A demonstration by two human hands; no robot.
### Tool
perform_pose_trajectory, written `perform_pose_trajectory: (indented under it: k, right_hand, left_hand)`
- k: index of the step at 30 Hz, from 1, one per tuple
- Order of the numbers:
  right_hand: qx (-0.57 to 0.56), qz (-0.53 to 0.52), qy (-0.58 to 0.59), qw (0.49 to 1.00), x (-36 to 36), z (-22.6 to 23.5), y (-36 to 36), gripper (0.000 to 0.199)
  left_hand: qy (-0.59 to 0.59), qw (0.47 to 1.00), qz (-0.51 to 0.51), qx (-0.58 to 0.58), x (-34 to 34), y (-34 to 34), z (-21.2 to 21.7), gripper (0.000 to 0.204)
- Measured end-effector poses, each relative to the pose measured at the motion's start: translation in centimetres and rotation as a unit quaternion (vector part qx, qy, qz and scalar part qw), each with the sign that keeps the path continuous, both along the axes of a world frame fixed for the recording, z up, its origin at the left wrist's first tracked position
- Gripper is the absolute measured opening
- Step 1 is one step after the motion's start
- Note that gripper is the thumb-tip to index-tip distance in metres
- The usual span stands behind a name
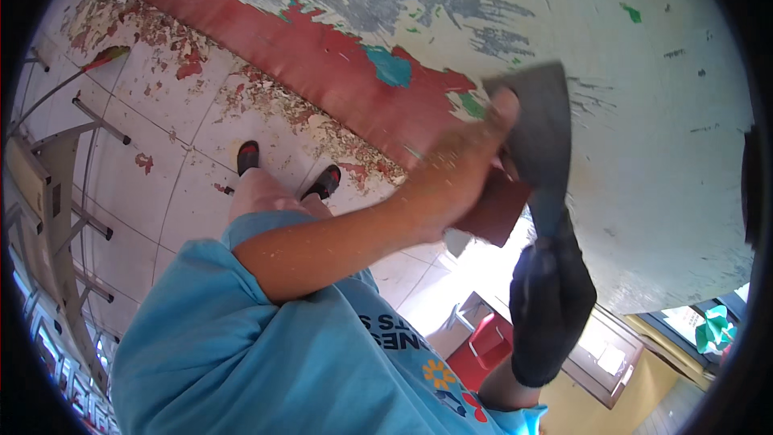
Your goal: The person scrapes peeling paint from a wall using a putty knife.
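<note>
In my right hand, which wears a black glove, a wide-bladed scraper is gripped by its handle, blade upward. My left hand is bare and somewhat blurred. It holds a reddish-brown sheet that looks like sandpaper, close beside the blade. Its fingers reach the blade's left edge; whether the sheet presses on the metal is hidden. Behind both hands is a wall with paint partly stripped, showing whitish and grey patches, a red band and bits of green and blue.
Flaked paint litters the tiled floor along the wall's foot, near my shoes. A tan-and-metal piece of furniture with legs lies at the left. Lower right are a red chair and a wooden-framed panel.
</note>
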State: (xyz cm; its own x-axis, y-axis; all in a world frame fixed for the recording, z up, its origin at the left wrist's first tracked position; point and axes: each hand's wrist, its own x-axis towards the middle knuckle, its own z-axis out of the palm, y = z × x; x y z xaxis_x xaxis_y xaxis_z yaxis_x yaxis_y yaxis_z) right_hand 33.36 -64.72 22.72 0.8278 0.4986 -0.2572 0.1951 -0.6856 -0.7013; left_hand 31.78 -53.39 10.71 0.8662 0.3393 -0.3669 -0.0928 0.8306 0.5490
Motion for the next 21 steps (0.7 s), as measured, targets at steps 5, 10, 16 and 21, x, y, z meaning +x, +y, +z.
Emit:
perform_pose_trajectory:
  k: [5, 10, 16, 21]
  right_hand:
    - [0.130, 0.026, 0.050, 0.990, -0.1, -4.3, -1.5, 0.039]
    - [0.054, 0.094, -0.136, 0.985, -0.7, -9.9, 0.0, 0.032]
    - [0.215, -0.055, 0.085, 0.971, -1.1, -10.4, 0.4, 0.036]
    - [0.177, 0.057, -0.053, 0.981, -0.8, -10.7, 0.3, 0.032]
  left_hand:
    - [0.003, 0.997, 0.041, 0.068, -0.9, 1.3, -1.2, 0.065]
    - [0.067, 0.973, 0.008, 0.221, -2.1, 3.9, -0.8, 0.057]
    - [0.091, 0.960, -0.022, 0.263, -2.4, 4.8, -0.7, 0.054]
    - [0.116, 0.962, 0.024, 0.248, -3.0, 5.4, 1.8, 0.061]
